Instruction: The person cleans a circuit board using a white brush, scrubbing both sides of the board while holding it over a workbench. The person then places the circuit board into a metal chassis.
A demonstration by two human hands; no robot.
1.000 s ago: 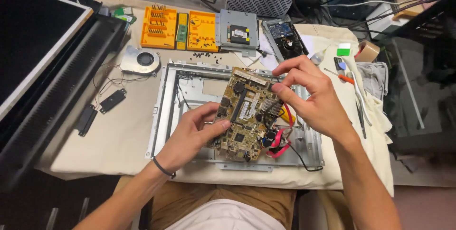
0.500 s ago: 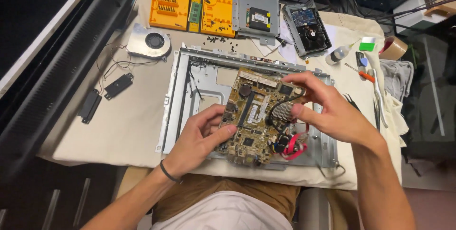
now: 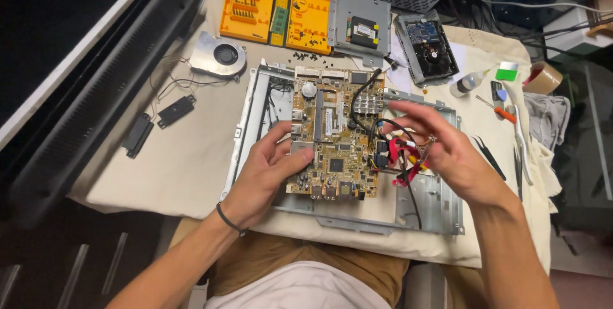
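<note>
A tan circuit board (image 3: 335, 143) with black chips and a small metal heatsink lies over a silver metal chassis frame (image 3: 255, 117). My left hand (image 3: 265, 175) grips the board's left edge, thumb on top. My right hand (image 3: 447, 152) hovers at the board's right side with fingers spread, touching red and black cables (image 3: 402, 156) that hang from the board. A black cable loops across the board's upper right.
An orange screwdriver-bit case (image 3: 274, 12), a cooling fan (image 3: 220, 57), loose black screws (image 3: 306, 59), two drive brackets (image 3: 364, 25), a small bottle (image 3: 466, 82), tape roll (image 3: 543, 78), screwdriver (image 3: 498, 111) and tweezers (image 3: 488, 156) lie around. A black monitor panel (image 3: 76, 73) sits left.
The board has swung from tilted to lying square over the frame and moved up. My right hand let go of the black cable and opened beside the red cables.
</note>
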